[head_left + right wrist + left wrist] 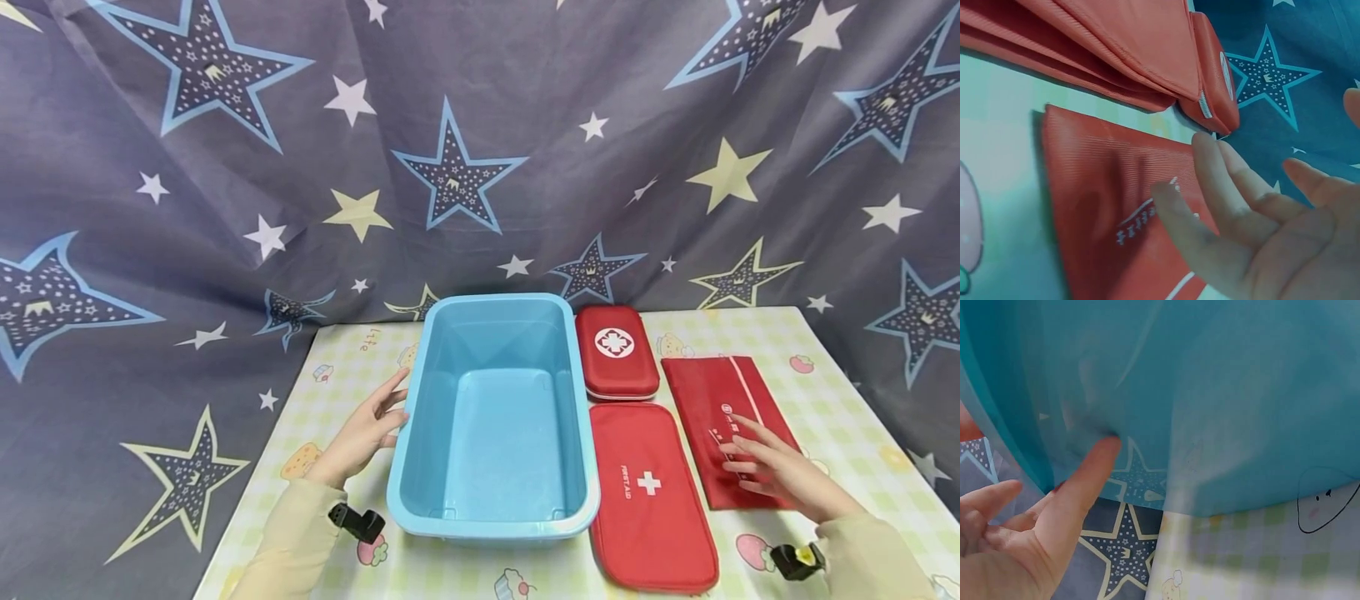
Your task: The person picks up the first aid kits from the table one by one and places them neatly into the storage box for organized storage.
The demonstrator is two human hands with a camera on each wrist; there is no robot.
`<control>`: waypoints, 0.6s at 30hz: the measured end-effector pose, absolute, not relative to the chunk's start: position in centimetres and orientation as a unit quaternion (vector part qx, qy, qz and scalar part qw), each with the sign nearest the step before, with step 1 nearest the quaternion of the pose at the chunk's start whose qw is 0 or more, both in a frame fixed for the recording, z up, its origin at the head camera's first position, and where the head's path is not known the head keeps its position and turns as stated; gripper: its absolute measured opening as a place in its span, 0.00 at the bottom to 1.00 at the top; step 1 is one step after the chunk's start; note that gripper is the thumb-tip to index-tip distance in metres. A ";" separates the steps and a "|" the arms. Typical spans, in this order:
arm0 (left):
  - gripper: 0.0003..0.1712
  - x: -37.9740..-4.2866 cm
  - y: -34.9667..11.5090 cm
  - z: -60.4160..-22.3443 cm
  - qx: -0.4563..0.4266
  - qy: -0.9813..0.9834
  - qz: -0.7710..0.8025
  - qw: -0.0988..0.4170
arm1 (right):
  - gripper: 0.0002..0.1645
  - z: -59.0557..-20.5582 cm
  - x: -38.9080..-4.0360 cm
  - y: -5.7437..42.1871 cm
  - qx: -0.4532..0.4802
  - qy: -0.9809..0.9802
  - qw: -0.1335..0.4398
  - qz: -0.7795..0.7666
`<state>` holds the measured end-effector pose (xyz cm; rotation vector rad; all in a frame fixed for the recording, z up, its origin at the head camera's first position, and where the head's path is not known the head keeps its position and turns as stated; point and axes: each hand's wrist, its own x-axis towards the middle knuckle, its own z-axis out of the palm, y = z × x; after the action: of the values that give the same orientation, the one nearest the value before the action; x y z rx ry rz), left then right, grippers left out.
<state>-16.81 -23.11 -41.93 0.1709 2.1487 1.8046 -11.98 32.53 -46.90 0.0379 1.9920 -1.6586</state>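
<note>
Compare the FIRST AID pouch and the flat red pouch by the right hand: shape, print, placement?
Shape: the FIRST AID pouch has rounded corners; the flat red pouch has square ones.
Print: the FIRST AID pouch bears a white cross; the flat red pouch, a white stripe and small lettering.
Placement: the FIRST AID pouch lies beside the blue bin; the flat red pouch lies farther right.
Shared: both red, lying flat.

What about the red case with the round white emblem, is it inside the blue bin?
No, the red case sits on the table, right of the blue bin.
</note>
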 end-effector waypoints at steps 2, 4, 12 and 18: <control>0.41 -16.9 -23.0 -42.0 0.060 0.747 0.640 0.168 | 0.46 -47.1 -11.9 32.7 0.007 0.726 0.286 -0.625; 0.41 -17.0 -23.0 -41.9 0.064 0.744 0.642 0.170 | 0.46 -47.2 -11.8 32.9 -0.001 0.717 0.298 -0.631; 0.41 -17.2 -23.0 -41.9 0.068 0.737 0.648 0.179 | 0.24 -47.9 -12.3 33.7 -0.060 0.674 0.316 -0.665; 0.39 -17.1 -22.9 -41.9 0.067 0.748 0.636 0.175 | 0.28 -47.7 -13.0 33.5 -0.062 0.678 0.329 -0.654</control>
<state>-17.05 -22.86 -41.92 0.1905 2.1198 1.8035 -13.00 33.50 -47.72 -0.1632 1.7740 -1.7125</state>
